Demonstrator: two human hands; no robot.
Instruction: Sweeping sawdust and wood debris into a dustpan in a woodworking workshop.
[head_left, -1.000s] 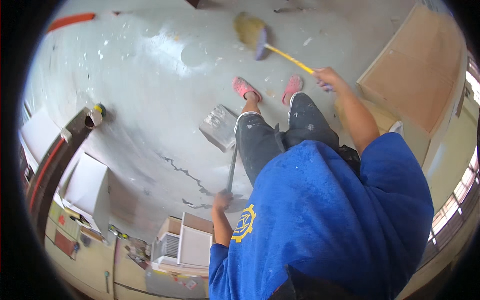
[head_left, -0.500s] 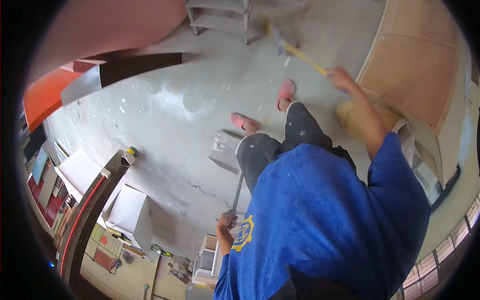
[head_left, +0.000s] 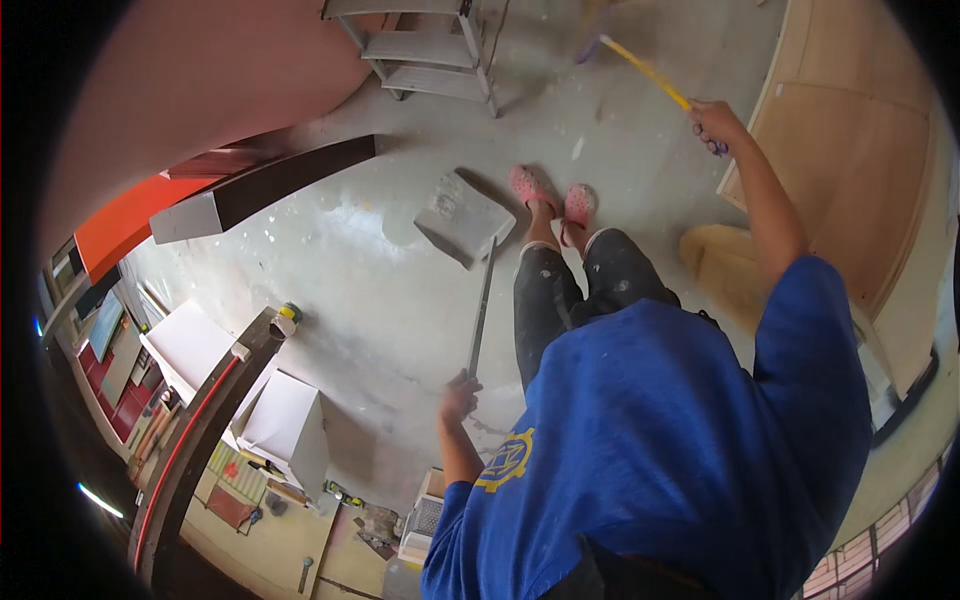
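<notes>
My left hand (head_left: 460, 397) is closed around the upper end of a long-handled dustpan (head_left: 463, 220). Its grey pan lies on the floor ahead of me, left of my pink clogs, and the handle slants back toward me. At the upper right, my right hand (head_left: 716, 125) grips a broom (head_left: 652, 76) by its yellow stick. The broom reaches forward and left over the floor; its purple head, far from me, is blurred, so whether the bristles touch the floor cannot be seen.
A metal step ladder (head_left: 420, 65) stands at the far left of the broom. Long dark and orange panels (head_left: 290, 165) jut in from the left. Wooden boards (head_left: 850, 150) stand along the right. A bench with a red-striped edge (head_left: 190, 420) and white boxes (head_left: 283, 425) are at lower left.
The dustpan has moved forward, its pan now beside my feet. My right hand and the broom have shifted right and forward. My feet have come together.
</notes>
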